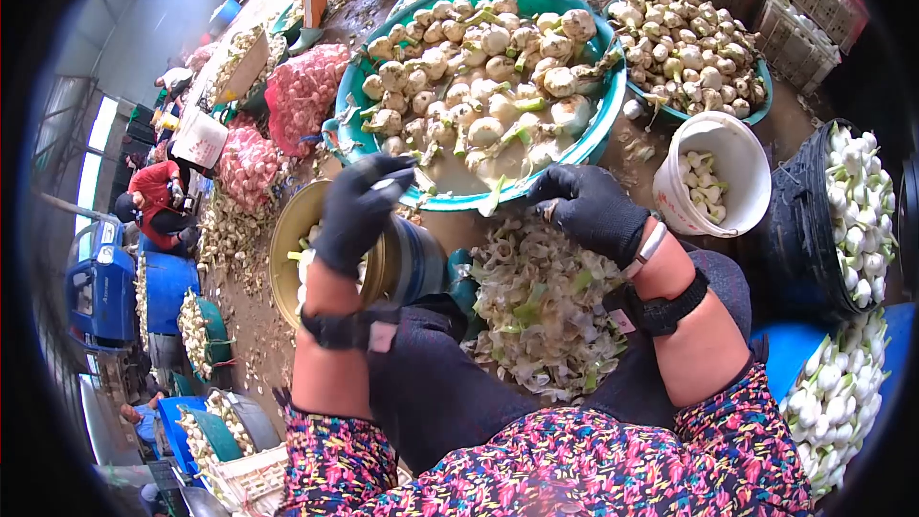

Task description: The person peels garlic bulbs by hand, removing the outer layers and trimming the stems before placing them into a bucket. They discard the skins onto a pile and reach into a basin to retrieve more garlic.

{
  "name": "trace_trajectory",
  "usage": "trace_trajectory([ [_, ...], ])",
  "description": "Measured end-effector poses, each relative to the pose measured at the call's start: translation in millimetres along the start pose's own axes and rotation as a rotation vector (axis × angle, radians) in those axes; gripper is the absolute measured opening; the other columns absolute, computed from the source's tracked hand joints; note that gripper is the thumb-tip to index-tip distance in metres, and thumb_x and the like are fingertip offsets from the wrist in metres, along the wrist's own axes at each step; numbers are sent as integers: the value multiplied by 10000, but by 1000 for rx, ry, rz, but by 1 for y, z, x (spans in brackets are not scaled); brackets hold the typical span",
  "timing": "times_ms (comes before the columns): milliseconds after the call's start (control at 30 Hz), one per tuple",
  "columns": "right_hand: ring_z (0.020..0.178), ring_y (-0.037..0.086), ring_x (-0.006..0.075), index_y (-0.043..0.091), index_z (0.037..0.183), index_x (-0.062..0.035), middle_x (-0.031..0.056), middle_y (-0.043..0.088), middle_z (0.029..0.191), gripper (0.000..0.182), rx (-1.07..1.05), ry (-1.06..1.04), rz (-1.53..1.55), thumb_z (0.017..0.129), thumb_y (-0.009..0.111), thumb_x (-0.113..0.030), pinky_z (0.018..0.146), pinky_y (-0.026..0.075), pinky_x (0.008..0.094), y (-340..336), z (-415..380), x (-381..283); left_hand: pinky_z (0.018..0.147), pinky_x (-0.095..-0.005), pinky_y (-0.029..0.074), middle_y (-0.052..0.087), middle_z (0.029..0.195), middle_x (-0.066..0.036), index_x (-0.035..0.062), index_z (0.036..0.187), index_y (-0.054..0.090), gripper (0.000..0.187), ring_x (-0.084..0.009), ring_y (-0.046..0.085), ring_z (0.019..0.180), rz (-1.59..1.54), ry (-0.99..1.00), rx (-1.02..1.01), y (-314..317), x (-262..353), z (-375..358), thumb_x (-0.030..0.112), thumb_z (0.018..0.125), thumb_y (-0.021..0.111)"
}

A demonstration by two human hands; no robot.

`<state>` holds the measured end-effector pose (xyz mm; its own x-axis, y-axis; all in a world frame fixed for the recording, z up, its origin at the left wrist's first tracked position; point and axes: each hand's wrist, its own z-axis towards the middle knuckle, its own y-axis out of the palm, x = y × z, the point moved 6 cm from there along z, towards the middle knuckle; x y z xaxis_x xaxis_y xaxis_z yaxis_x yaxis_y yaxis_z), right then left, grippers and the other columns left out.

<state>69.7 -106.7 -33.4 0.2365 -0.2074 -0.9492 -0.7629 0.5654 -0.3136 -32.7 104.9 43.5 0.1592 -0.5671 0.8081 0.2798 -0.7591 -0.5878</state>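
Muddy floor, teal basin (354,86) of onions, left hand (356,211) pinching pale piece pointing right, right hand (592,211) curled at basin's near rim, contents hidden

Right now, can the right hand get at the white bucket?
Probably yes. The right hand sits at the teal basin's near rim, and the white bucket stands open-topped just to its right with nothing between them.

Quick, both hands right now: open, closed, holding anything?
Left hand: gloved, closed around a small pale item; what it is cannot be told.
Right hand: gloved, curled at the teal basin rim; contents cannot be told.
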Motion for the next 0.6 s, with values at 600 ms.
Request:
trace_trajectory([
  [600,712,624,242,594,962,-20,147,631,835,290,266,22,200,720,651,-169,686,486,328,-20,2,0,708,-254,465,640,876,-65,16,1042,619,281,-102,579,763,-446,-302,-319,86,-47,83,197,828,613],
])
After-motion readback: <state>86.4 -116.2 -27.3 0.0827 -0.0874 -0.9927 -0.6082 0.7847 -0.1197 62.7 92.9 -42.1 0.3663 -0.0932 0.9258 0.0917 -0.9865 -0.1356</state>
